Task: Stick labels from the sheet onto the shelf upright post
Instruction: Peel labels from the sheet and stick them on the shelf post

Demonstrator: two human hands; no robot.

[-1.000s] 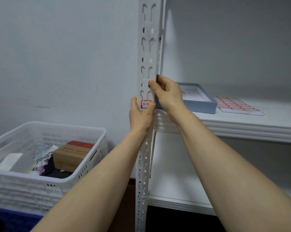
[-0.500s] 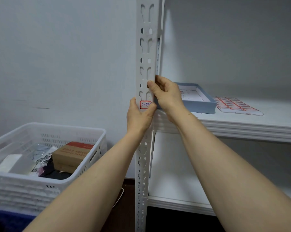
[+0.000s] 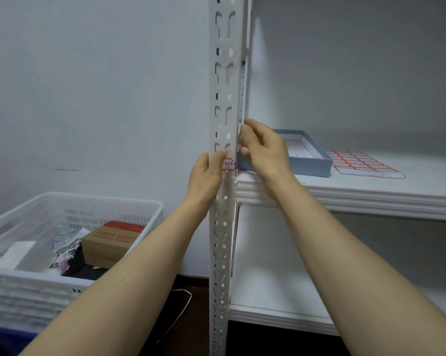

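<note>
Your left hand (image 3: pixel 206 176) is wrapped round the shelf upright post (image 3: pixel 224 73) from its left side, gripping it, with the thumb laid on the front face and touching the left edge of the label (image 3: pixel 229 164). The fingers behind the post are hidden. The label is small and red-bordered with blue handwriting, and it sits flat on the front face of the post, level with the shelf (image 3: pixel 371 199).

Your right hand (image 3: pixel 264 147) is at the post's right edge, just above the label, with its fingers curled. It is blurred, so I cannot tell whether it pinches the post's edge or is empty.

On the shelf behind that hand lies a shallow blue box (image 3: pixel 317 164), and just beside it on the right is the label sheet (image 3: pixel 363 164), flat and with most of its red-bordered rows in place. Well to the left of the post, on the floor side, a white plastic crate (image 3: pixel 88 199) holds a cardboard box (image 3: pixel 109 242) and some loose items.

As for progress, I judge that you are early on. One label is on the post and looks stuck down, and no other shows on the visible stretch. Plenty remain on the sheet, so next you would likely reach back to the sheet, peel another, and place it elsewhere on the post
</note>
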